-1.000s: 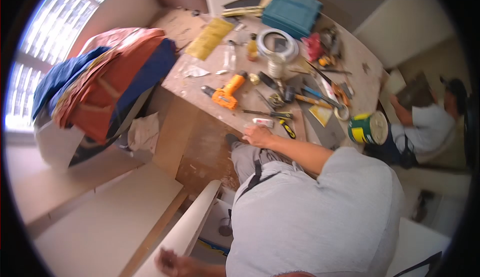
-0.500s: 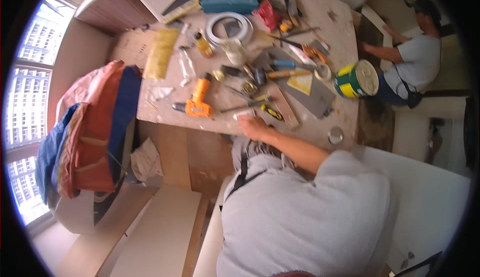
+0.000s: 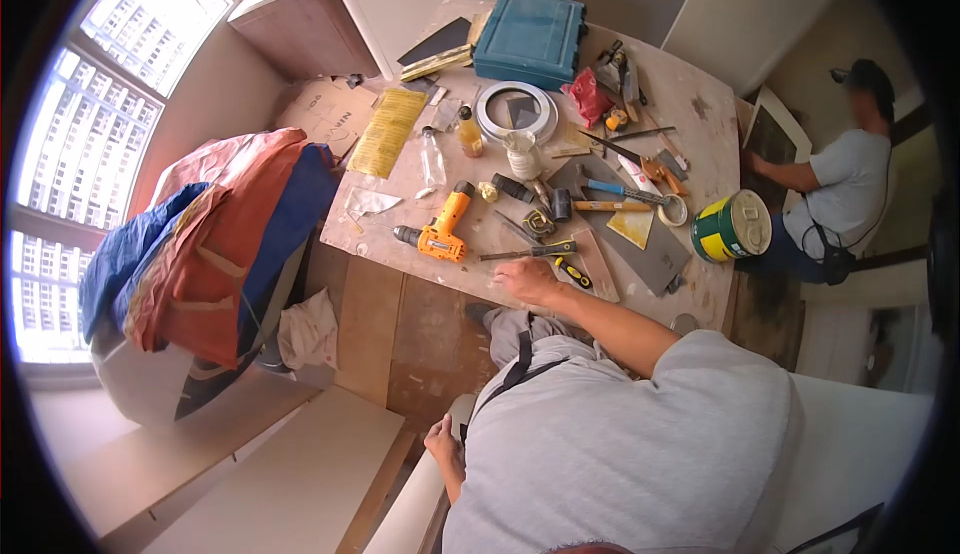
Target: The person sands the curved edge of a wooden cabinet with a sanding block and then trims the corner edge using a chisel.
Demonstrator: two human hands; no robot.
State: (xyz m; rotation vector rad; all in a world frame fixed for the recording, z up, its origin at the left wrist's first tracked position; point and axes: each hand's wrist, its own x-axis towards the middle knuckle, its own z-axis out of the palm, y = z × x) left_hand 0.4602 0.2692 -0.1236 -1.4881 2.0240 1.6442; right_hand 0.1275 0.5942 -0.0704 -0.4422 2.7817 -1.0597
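Observation:
My right hand (image 3: 525, 280) is at the front edge of the worktable (image 3: 390, 259), its fingers curled together; whatever they hold, if anything, is hidden. Close by it lie a screwdriver (image 3: 573, 273) with a yellow and black handle and a long-bladed tool (image 3: 530, 251). An orange cordless drill (image 3: 443, 226) rests to its left. Low beside my body, my left hand (image 3: 443, 446) has its fingers folded in, close to a pale panel (image 3: 418, 489); I cannot make out anything in its grip.
A hammer (image 3: 610, 206), a glass jar (image 3: 522, 159), a white coil (image 3: 517, 111) and a teal case (image 3: 530, 39) crowd the table. A green and yellow bucket (image 3: 715, 232) stands at its right edge. Another person (image 3: 850, 179) works beyond. Orange and blue sheeting (image 3: 215, 264) is heaped at left.
My view has shifted, so the table sits lower and further right. My left hand has come into view. A small white thing seen at my right fingertips no longer shows.

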